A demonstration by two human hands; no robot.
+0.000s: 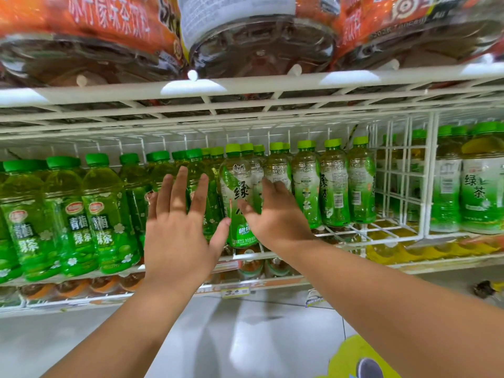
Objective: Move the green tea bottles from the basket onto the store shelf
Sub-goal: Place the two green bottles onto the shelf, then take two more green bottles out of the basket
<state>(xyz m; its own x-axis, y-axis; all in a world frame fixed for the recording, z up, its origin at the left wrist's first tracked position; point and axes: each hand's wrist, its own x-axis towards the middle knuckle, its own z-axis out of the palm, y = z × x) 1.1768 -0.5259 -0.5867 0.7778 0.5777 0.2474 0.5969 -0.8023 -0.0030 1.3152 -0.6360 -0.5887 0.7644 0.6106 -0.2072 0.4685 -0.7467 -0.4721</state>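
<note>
A green tea bottle (236,186) with a light green cap stands upright at the front edge of the white wire shelf (362,237). My right hand (275,216) holds it from the right, thumb across its label and fingers reaching round its far side. My left hand (177,230) is spread flat just left of it, thumb tip touching the bottle's lower left, holding nothing. More of the same green tea bottles (332,186) stand in a row to the right and behind. The basket is out of view.
Darker green plum-tea bottles (103,214) fill the shelf to the left. Bigger green tea bottles (480,192) stand behind a wire divider on the right. A wire shelf (245,88) with large bottles (259,42) hangs close overhead. Below are a lower shelf (81,287), a price tag (236,291) and grey floor (245,336).
</note>
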